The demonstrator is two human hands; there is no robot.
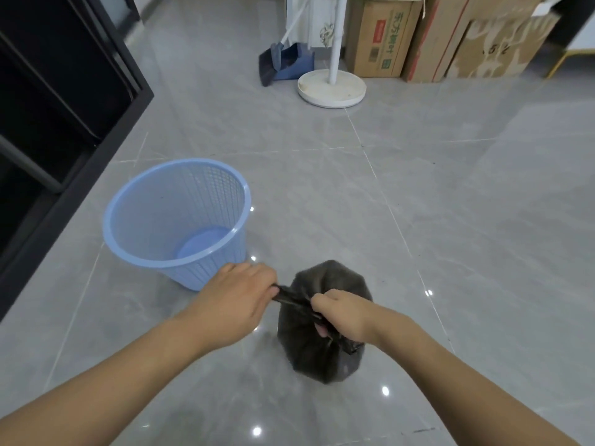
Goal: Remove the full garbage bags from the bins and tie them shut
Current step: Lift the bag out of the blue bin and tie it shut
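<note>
Grey floor tiles (418,194) carry a dark garbage bag (322,355), out of its bin; left hand (236,300) and right hand (343,315) fingers grip its twisted top ends. Blue bin (145,233) stands just beyond; cardboard boxes (380,40) farther back.

We have a single head-worn wide-angle view, looking forward and steeply down, close above the glossy grey tiled floor (418,188).
</note>
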